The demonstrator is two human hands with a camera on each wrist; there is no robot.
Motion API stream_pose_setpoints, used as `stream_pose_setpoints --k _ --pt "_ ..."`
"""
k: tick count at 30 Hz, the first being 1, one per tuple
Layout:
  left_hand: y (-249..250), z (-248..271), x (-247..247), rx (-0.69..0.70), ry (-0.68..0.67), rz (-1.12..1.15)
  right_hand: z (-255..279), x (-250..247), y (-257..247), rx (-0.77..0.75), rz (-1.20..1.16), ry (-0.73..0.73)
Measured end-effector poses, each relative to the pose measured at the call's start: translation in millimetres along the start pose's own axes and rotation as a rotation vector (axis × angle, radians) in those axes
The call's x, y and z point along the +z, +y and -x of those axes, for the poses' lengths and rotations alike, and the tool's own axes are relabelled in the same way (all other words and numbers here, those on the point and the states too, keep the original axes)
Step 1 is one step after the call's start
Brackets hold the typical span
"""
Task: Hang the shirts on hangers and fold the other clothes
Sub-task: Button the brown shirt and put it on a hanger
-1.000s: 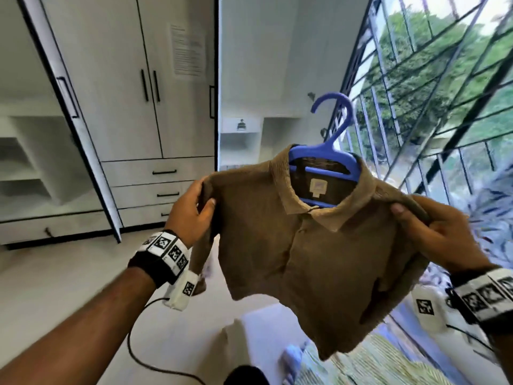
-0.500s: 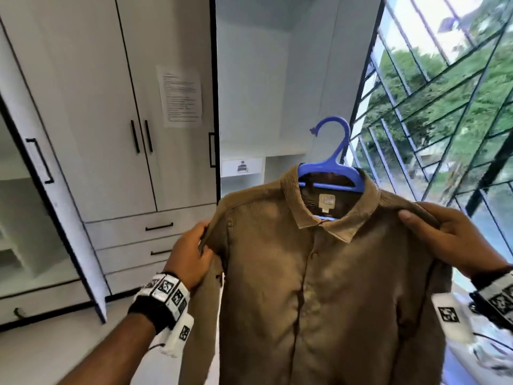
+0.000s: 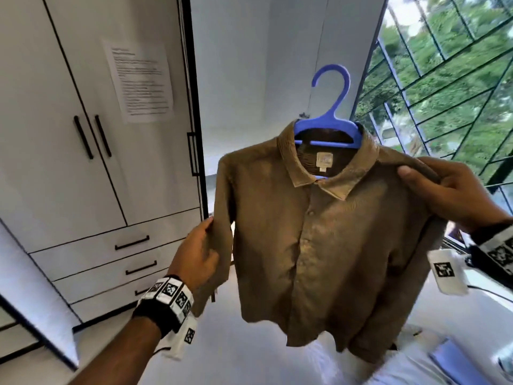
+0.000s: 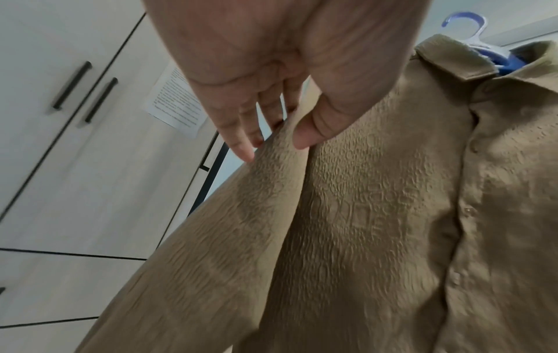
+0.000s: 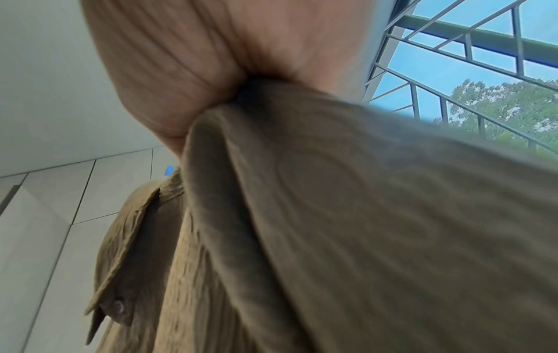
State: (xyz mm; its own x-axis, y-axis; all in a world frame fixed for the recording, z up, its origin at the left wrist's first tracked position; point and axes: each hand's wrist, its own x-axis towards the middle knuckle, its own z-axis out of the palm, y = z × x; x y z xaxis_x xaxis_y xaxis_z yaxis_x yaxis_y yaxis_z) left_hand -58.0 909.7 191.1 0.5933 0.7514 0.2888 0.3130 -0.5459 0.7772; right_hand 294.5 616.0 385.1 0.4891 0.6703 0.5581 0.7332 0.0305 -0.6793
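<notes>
A: Where's the shirt point(image 3: 319, 245)?
B: On the blue hanger point(image 3: 330, 126), held up; right hand point(image 3: 455, 195) grips its shoulder, left hand point(image 3: 198, 257) pinches the sleeve.
A: Tip?
B: Level both shoulders before hanging.

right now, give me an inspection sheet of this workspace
surface: white bed below the shirt, blurred
job's things: brown button-up shirt on a blue plastic hanger, held in the air, hook free
clutter: blue item on the bed, too blurred to name
grippers: left hand pinches the sleeve; right hand grips the shoulder
cables: dark cable by the right wrist
surroundings: white wardrobe with taped paper notice; barred window, trees outside
</notes>
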Motion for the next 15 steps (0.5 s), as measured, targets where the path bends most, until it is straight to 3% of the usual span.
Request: stream_pose_setpoints --k 3,8,15 --pt "-4.8 -37.2 -5.0 0.032 -0.026 0.024 -33.5 14.7 -0.3 -0.033 0.013 0.052" --pt "-4.3 -102.1 -10.8 0.230 -0.043 0.002 -85.1 38.7 -6.2 -0.048 0.079 0.140" --pt "0.7 -181.9 8.6 0.389 -0.074 0.028 -162.8 80.2 -9.7 -0.051 0.182 0.219"
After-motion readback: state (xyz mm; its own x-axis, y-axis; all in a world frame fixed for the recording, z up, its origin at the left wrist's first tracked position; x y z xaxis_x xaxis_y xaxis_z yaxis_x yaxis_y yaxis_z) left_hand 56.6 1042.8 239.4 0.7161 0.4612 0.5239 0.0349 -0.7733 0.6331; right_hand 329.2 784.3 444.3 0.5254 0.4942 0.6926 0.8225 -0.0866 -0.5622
